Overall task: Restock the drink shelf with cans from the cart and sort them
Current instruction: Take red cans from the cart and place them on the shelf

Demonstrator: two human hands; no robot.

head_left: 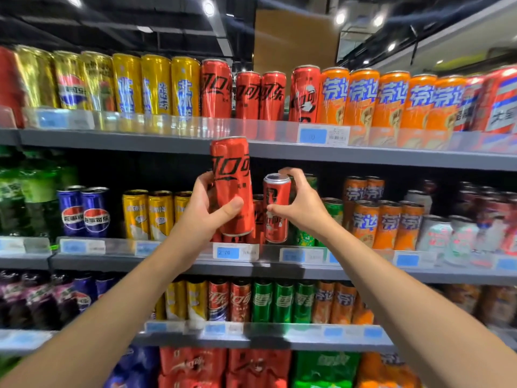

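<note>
Two slim red cans, black script: left hand [208,211] grips tall can [232,186], right hand [298,203] grips second can [276,208] before shelf [167,142]. Tag [228,252] reads 2.20.

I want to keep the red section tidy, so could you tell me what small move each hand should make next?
Probably lift the tall red can in the left hand into the gap among the top shelf's red cans, while the right hand holds the shorter red can.

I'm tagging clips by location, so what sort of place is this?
Most likely a supermarket or convenience store drink aisle. Tiered grey shelves hold rows of soda cans sorted by brand, blue price labels line the shelf edges, and each hand holds a red can at the shelf.
</note>
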